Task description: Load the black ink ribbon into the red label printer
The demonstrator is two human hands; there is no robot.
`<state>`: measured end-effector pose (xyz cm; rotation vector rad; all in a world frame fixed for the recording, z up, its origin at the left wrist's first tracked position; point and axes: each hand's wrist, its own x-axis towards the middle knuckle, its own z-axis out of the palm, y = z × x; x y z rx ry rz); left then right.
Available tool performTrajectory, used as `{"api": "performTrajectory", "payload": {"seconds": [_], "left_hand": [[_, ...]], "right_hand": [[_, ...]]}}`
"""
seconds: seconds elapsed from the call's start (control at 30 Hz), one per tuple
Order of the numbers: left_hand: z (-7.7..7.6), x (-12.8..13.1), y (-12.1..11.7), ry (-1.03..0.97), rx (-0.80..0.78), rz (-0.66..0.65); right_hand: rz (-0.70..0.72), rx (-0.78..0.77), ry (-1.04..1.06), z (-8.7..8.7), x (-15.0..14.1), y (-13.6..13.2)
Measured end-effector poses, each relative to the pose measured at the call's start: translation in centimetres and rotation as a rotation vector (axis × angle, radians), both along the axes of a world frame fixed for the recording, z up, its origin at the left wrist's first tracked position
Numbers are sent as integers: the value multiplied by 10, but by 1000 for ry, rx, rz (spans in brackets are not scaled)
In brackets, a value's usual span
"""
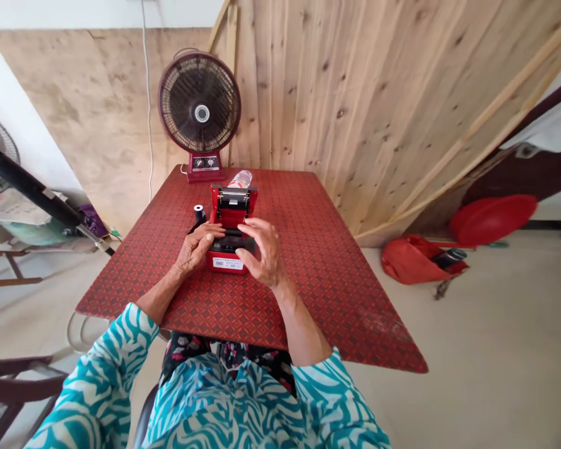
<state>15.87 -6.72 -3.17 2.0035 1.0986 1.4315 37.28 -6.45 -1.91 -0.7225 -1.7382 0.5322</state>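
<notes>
A small red and black label printer (227, 262) stands on the table with its lid (234, 198) raised, so its inner roller and black interior show. A white sticker runs along its front. My left hand (197, 248) rests at the printer's left side, its fingers stretched toward the inside. My right hand (264, 254) is over the right side, thumb and fingers apart around the opening's edge. I see nothing held in either hand, though the fingers partly cover the interior. Close behind my left hand stands a black roll (199, 213) with a white core.
A clear plastic bottle (242, 179) lies behind the printer. A dark red fan (201, 112) stands at the back left of the red patterned table (336, 280), before a wooden wall (308, 93). An orange-red bag (409, 262) sits on the floor at right.
</notes>
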Motion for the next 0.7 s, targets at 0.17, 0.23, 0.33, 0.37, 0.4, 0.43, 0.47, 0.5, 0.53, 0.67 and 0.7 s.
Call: {"api": "performTrajectory", "payload": {"seconds": [0.17,0.23,0.33,0.37,0.4,0.43,0.47,0.5,0.53,0.67,0.7], "left_hand": [[-3,-1,0,13,9,-15],[-3,-1,1,26,7,-12],[-4,0,1,25,24,-21],[-4,0,1,20,34,-23],[-4,0,0,12,45,-23],[-4,-1,-1,4,55,-21],[-5,-1,-1,-8,64,-15],[-6,-2,-2,-24,71,-7],[-7,-2,-2,-43,75,4],[-11,-5,-1,-157,98,77],[-11,-6,1,-188,94,98]], "right_hand": [[-98,5,-159,-1,-5,-2],[-132,7,-188,-2,-7,-1],[-159,25,-216,-3,-7,-1],[-158,48,-223,-3,-7,-1],[-152,83,-233,-3,-6,-1],[-143,132,-246,-3,-6,-2],[-136,194,-261,-3,-5,-3],[-131,263,-278,-2,-5,-4],[-132,337,-293,-2,-4,-5],[-169,560,-331,-1,-2,-11],[-179,584,-346,0,-2,-13]]}}
